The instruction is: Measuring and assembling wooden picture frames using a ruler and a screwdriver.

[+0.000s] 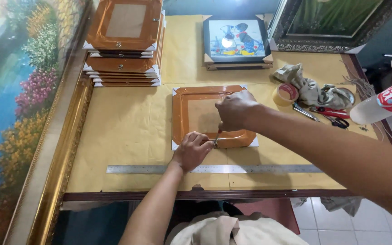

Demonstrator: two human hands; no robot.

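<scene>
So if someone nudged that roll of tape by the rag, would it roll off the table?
Probably not: the tape roll seems to lie flat on its side, so it should slide. It looks light and stiff. The crumpled rag beside it would likely stop it.

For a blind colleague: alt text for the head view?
Two hands work on an orange picture frame lying on a paper-covered table: the left hand steadies it, the right hand drives a screwdriver. A steel ruler lies nearby.

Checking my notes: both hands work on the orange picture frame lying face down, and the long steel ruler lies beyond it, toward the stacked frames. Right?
Not quite. In the head view the long steel ruler lies on the near side of the orange picture frame, toward the person, not beyond it. Both the left hand and right hand do work on it.
</scene>
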